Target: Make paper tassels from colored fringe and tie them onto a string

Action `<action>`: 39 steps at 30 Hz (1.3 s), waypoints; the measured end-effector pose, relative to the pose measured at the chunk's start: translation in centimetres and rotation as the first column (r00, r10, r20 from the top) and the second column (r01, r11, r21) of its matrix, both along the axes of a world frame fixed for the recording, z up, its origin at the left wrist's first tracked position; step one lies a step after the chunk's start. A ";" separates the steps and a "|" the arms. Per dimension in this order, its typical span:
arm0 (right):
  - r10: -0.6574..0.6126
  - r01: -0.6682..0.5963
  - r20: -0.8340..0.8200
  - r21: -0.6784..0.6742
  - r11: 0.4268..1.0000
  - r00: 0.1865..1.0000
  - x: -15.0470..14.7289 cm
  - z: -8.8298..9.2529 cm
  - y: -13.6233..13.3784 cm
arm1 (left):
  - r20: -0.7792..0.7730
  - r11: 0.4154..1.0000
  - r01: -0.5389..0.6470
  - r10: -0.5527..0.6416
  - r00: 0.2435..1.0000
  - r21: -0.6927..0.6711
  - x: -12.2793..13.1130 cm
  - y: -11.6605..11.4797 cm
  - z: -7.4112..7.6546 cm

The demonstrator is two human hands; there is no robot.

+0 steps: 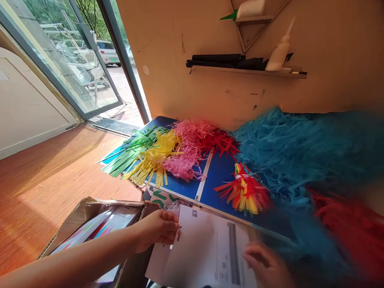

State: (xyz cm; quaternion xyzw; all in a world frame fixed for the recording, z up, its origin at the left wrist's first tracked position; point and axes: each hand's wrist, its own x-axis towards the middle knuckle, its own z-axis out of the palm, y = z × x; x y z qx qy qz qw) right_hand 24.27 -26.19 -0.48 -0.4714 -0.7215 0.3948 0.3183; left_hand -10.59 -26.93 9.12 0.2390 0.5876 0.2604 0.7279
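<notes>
Low in the middle, white printed sheets of paper [198, 246] lie tilted, with a barcode-like dark band near the right side. My left hand [163, 228] is closed at their left edge, the fingers curled against the paper. At the right edge is my right hand [267, 262], somewhat blurred, its fingers bent in and touching the paper's margin. Another white sheet [159, 262] shows below the upper one at the left. Just beyond the paper, a bundle of red, orange and yellow paper strips [246, 192] rests on the blue table [180, 186].
Green strips [126, 158], yellow strips [159, 154], pink shreds [189, 156] and red shreds [220, 142] cover the table's left part. A large blue shredded heap [300, 148] fills the right. An open cardboard box [81, 210] stands left. Bottles sit on a wall shelf [240, 71].
</notes>
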 end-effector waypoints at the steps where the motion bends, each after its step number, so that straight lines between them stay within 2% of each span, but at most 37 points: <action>1: -0.114 0.111 0.185 0.027 0.993 0.976 2.7 -0.7 -0.1 | -0.006 1.000 -0.006 0.006 1.000 0.003 0.0 0.1 0.2; 2: -0.183 0.163 0.319 0.088 0.983 0.930 4.6 -1.3 -0.2 | -0.013 1.000 -0.002 0.002 1.000 0.010 0.1 0.3 0.4; 3: -0.176 0.131 0.400 0.137 0.982 0.900 5.7 -1.7 -0.5 | -0.019 1.000 0.013 -0.013 1.000 0.017 0.3 0.5 0.7; 4: -0.118 0.038 0.440 0.186 0.982 0.890 5.7 -2.0 -0.9 | -0.017 0.999 0.038 -0.037 0.999 0.027 0.6 0.9 1.1; 6: 0.095 -0.234 0.442 0.271 0.934 0.892 3.5 -2.1 -1.6 | -0.006 0.995 0.087 -0.087 0.996 0.047 1.4 1.6 1.9; 7: 0.172 -0.329 0.434 0.320 0.888 0.884 1.7 -2.0 -1.8 | 0.001 0.993 0.107 -0.107 0.994 0.053 1.9 2.0 2.3; 8: 0.190 -0.357 0.435 0.342 0.869 0.880 -0.2 -1.9 -1.9 | 0.004 0.991 0.122 -0.123 0.992 0.055 2.4 2.2 2.6; 11: 0.159 -0.322 0.408 0.369 0.872 0.899 -4.6 -2.0 -1.8 | -0.015 0.990 0.142 -0.142 0.990 -0.005 4.0 2.0 2.4; 14: 0.192 -0.323 0.334 0.396 0.860 0.923 -5.6 -3.2 -1.9 | -0.033 0.994 0.077 -0.080 0.996 -0.077 5.3 1.0 1.0; 15: 0.171 -0.290 0.303 0.412 0.864 0.938 -5.3 -3.8 -2.0 | -0.025 0.995 0.032 -0.034 0.999 -0.098 5.5 0.7 0.5; 17: 0.008 -0.123 0.255 0.435 0.892 0.967 -4.2 -5.2 -2.3 | 0.037 0.983 -0.046 0.053 0.998 -0.179 5.8 0.2 -0.2; 19: -0.186 0.074 0.231 0.420 0.904 0.955 -2.6 -6.7 -2.6 | 0.157 0.952 -0.052 0.103 0.982 -0.302 5.8 0.1 -0.2; 20: -0.233 0.130 0.229 0.390 0.912 0.945 -1.8 -7.2 -2.7 | 0.218 0.937 -0.033 0.115 0.969 -0.348 5.7 0.1 0.0; 23: -0.202 0.109 0.280 0.314 0.943 0.938 0.1 -7.9 -3.2 | 0.284 0.933 -0.017 0.126 0.951 -0.359 5.5 0.4 1.2; 26: -0.153 0.020 0.387 0.327 0.945 0.909 0.4 -6.0 -3.3 | 0.207 0.934 -0.040 0.121 0.971 -0.355 5.7 1.0 2.5; 28: 0.016 -0.140 0.408 0.274 0.952 0.913 -0.7 -3.6 -2.9 | 0.149 0.928 -0.048 0.110 0.983 -0.370 6.1 1.5 3.2; 30: 0.246 -0.340 0.392 0.190 0.921 0.886 -2.6 -1.0 -2.0 | 0.112 0.935 -0.058 0.104 0.988 -0.351 6.7 2.1 3.5; 31: 0.310 -0.390 0.383 0.151 0.908 0.870 -3.8 0.1 -1.6 | 0.105 0.943 -0.057 0.097 0.990 -0.329 7.0 2.4 3.6; 33: 0.341 -0.388 0.361 0.067 0.919 0.868 -6.0 1.5 -0.7 | 0.120 0.956 -0.016 0.053 0.991 -0.292 7.7 3.1 3.8; 36: 0.272 -0.274 0.302 -0.038 0.961 0.914 -8.2 1.3 0.1 | 0.158 0.964 0.115 -0.079 0.984 -0.239 7.8 4.0 4.7; 38: 0.185 -0.182 0.234 -0.036 0.983 0.954 -8.4 0.4 0.5 | 0.057 0.965 0.229 -0.224 0.973 -0.126 6.6 4.5 6.2; 39: 0.128 -0.125 0.184 -0.025 0.992 0.975 -8.2 0.0 0.6 | -0.054 0.960 0.280 -0.281 0.958 -0.015 5.7 4.7 7.2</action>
